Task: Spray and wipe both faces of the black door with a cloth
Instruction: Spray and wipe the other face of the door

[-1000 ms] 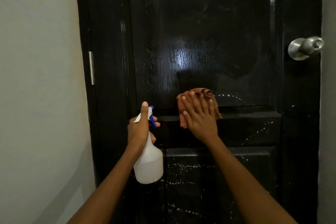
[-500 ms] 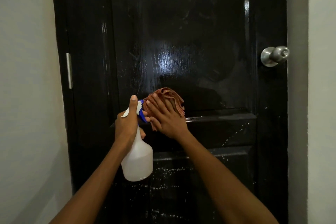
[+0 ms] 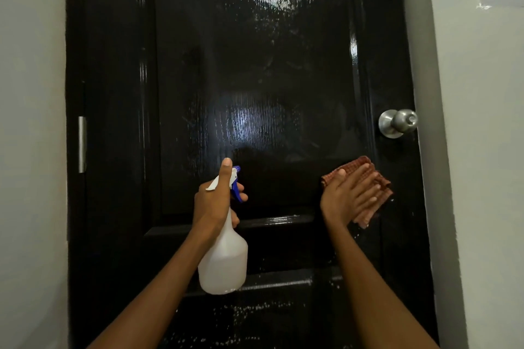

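Glossy black panelled wooden door (image 3: 255,79), shut in its frame and filling the middle of the view, wet sheen and droplets across the upper panel and lower rails. Crumpled reddish-brown checked cloth (image 3: 368,198) pressed flat against the door's right stile, just below the round silver metal doorknob (image 3: 397,123). Right hand (image 3: 348,198) laid over the cloth, fingers straight and together. Left hand (image 3: 215,201) curled round the neck of a translucent white plastic spray bottle with a blue trigger (image 3: 224,261), thumb raised, bottle hanging upright before the door's middle rail. Silver hinge (image 3: 82,144) on the left edge. Pale walls (image 3: 31,150) either side.
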